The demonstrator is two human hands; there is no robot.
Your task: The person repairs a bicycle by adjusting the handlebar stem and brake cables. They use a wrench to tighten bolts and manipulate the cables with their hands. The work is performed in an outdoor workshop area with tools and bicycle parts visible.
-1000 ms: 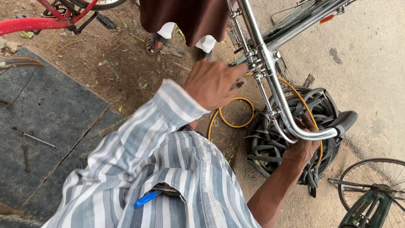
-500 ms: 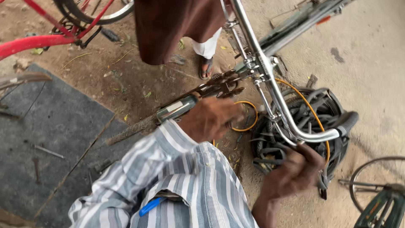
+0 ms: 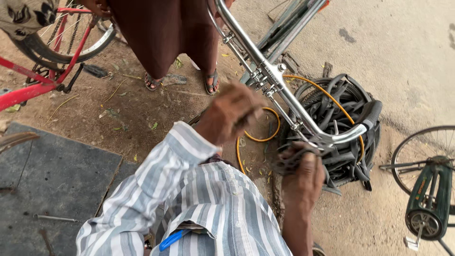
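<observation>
Item: chrome bicycle handlebar with its brake rods and clamp fittings, running from upper centre down to a black rubber grip at right, the bicycle standing over bare dirt beside a concrete surface. Left hand: raised just beside the bar's clamp section, fingers curled narrow; something small may sit inside them, but motion blur hides it, so what it holds cannot be told. Right hand: closed around the bar's lower bend near the brake lever, steadying it, grasp tight. Condition of work, as judged: bar mounted and fittings in place, both hands at the hardware, so adjustment looks mid-course rather than finished; no loosened parts are seen lying apart. Surroundings: heap of black tyres and inner tubes under the bar, with an orange hose looped through and beside it; dark slab at left bearing a thin metal rod; red bicycle upper left; green bicycle part and wheel at right edge. A second person stands near, sandalled feet only. Wearer's striped shirt carries a blue pen.
</observation>
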